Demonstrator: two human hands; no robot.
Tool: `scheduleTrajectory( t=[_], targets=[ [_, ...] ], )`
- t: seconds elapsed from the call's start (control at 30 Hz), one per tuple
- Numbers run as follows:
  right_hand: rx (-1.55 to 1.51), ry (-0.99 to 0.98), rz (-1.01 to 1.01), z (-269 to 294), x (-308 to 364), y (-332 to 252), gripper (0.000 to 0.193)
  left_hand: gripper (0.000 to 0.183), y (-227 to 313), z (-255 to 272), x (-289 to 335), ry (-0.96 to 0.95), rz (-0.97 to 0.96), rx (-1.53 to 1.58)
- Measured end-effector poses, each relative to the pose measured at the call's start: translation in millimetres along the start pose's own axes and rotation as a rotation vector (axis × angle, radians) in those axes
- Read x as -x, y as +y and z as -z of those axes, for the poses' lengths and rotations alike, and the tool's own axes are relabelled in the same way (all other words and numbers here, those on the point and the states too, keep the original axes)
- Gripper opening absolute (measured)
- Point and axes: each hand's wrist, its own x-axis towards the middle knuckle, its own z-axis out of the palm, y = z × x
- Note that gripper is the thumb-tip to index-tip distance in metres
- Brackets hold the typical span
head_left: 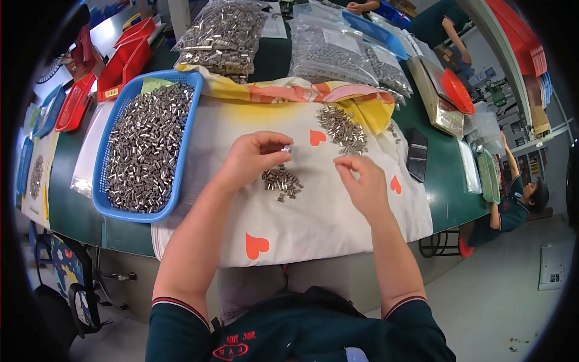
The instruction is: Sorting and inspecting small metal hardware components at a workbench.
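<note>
My left hand (256, 155) pinches a small shiny metal sleeve (287, 148) between thumb and forefinger, above a small pile of metal sleeves (282, 183) on the white cloth. My right hand (363, 184) has thumb and forefinger drawn together at the near edge of a larger pile of sleeves (344, 130). Whatever its fingertips hold, if anything, is too small to make out. The cloth (319, 223) is printed with red hearts, and its yellow and pink edge is bunched up at the back.
To the left stands a blue basket (102, 175) full of metal sleeves. Bulging clear bags of metal parts (223, 36) lie at the back. A dark flat case (417, 154) sits right of the cloth. Red bins (123, 66) are far left; co-workers (512, 199) are at the right.
</note>
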Motion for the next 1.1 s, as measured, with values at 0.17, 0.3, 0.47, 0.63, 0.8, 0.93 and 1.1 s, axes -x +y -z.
scheduleTrajectory(
  t=[0.17, 0.3, 0.47, 0.63, 0.8, 0.93, 1.1],
  targets=[
    [0.026, -0.033, -0.233, -0.4, -40.6, 8.6, 0.015, 0.024, -1.7, -4.2, 2.7, -0.059, 0.000, 0.032],
    [0.261, -0.053, -0.285, 17.8, -39.1, 36.5, 0.014, 0.026, -2.0, -7.7, 4.0, -0.109, 0.045, -0.155],
    [0.444, -0.088, 0.056, 14.2, -30.4, 55.4, 0.010, 0.026, 6.7, -11.3, 4.9, -0.220, -0.035, -0.315],
    [0.493, -0.149, 0.106, 8.5, -32.9, 52.3, 0.011, 0.024, 4.4, -4.1, 5.6, -0.235, 0.090, -0.145],
    [0.668, -0.228, 0.165, 7.6, -33.5, 41.7, 0.008, 0.024, -1.8, 3.5, -2.8, -0.159, 0.077, 0.127],
    [0.147, -0.121, -0.041, -10.7, -35.5, 11.8, 0.008, 0.025, -6.2, 6.3, -5.1, -0.097, 0.042, 0.265],
    [-0.639, -0.095, -0.152, -49.6, -43.9, -6.2, 0.008, 0.026, -8.3, 8.5, -5.1, -0.069, 0.017, 0.429]
  ],
)
